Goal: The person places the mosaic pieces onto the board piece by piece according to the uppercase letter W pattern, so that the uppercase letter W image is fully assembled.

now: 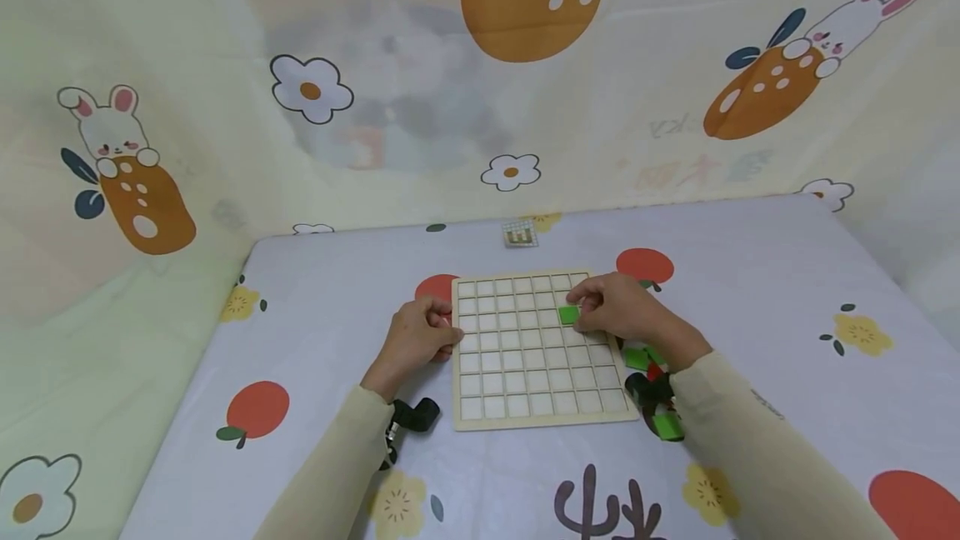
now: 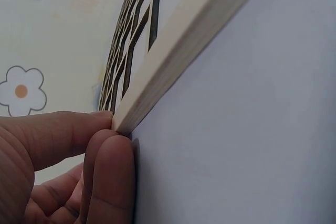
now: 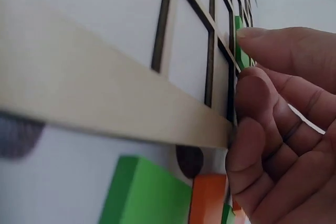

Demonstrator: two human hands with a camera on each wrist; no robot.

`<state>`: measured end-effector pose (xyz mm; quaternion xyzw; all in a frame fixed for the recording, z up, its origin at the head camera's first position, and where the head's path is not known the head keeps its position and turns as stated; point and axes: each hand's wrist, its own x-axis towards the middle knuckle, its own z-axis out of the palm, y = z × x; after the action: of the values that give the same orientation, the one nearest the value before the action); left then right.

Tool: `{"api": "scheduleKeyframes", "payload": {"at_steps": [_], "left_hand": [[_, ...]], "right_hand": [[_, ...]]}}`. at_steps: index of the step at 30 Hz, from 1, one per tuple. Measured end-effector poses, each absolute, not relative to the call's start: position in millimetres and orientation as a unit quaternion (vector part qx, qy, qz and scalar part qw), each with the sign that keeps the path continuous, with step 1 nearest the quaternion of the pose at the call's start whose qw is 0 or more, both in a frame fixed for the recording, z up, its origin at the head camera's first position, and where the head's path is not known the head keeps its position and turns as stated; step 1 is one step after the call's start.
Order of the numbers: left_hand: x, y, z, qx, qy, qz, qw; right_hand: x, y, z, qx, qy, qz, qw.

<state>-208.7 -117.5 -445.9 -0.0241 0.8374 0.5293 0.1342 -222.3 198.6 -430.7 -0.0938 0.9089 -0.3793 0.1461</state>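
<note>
A pale wooden grid board (image 1: 546,422) with white square cells lies on the table. My left hand (image 1: 416,333) grips its left edge, thumb on the rim and fingers against the side; the left wrist view shows the thumb and fingertips meeting at the board's rim (image 2: 173,51). Over the upper right cells, my right hand (image 1: 622,307) holds a small green square tile (image 1: 569,315) between thumb and fingers. Up close, the thumb tip lies on the green tile (image 3: 240,45) right at the grid, with the other fingers curled below it.
Beside the board's right edge lie loose green tiles (image 1: 636,357) and a red-orange tile (image 3: 209,198), partly hidden by the right wrist. A small clear patterned square (image 1: 520,233) lies behind the board. Printed fabric curtain (image 1: 405,107) hangs at the table's far edge.
</note>
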Motion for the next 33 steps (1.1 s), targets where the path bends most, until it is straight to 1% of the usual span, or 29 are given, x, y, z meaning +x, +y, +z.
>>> {"api": "scheduleKeyframes", "payload": {"at_steps": [6,11,15,22,33], "left_hand": [[-207.3,-118.2,-446.8,-0.027,0.839,0.526,0.136],[-207.2,-119.2,-446.8,-0.03,0.839,0.526,0.135],[-208.1,-119.4,-447.1,-0.029,0.839,0.528,0.131],[-209.1,-118.2,-448.2,-0.028,0.84,0.526,0.129],[-209.2,-116.5,-448.5,-0.022,0.839,0.528,0.13]], "right_hand": [[-221.5,210.7,-421.3,-0.091,0.91,-0.383,0.13],[-226.3,225.1,-416.1,-0.104,0.916,-0.375,0.095],[-232.6,234.4,-414.9,-0.093,0.932,-0.343,0.073],[-238.3,245.8,-418.1,-0.061,0.947,-0.298,0.099],[-232.4,250.5,-422.4,-0.034,0.949,-0.285,0.127]]}}
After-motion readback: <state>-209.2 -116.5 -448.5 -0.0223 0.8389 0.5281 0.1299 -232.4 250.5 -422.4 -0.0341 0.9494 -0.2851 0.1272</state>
